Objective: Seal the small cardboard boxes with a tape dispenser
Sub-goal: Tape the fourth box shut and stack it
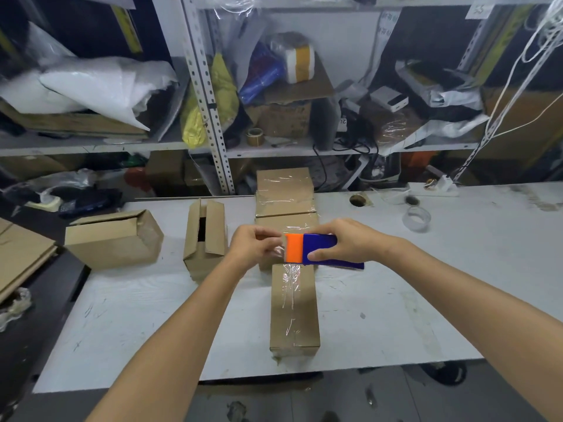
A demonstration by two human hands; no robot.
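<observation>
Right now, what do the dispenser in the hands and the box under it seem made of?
Tape dispenser: likely hard plastic, smooth orange and blue with slight sheen. Box: brown cardboard, matte, creased edges; glossy wrinkled clear tape runs along its top.

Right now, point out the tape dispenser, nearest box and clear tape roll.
tape dispenser (320, 245): head view, blue body.
nearest box (294, 315): head view, taped top.
clear tape roll (416, 227): head view, rim.

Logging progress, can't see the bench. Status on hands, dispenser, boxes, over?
Right hand grips tape dispenser; left hand pinches tape at its orange end. Near box taped along top, below dispenser. Unsealed: upright open box left, tipped open box farther left.
</observation>
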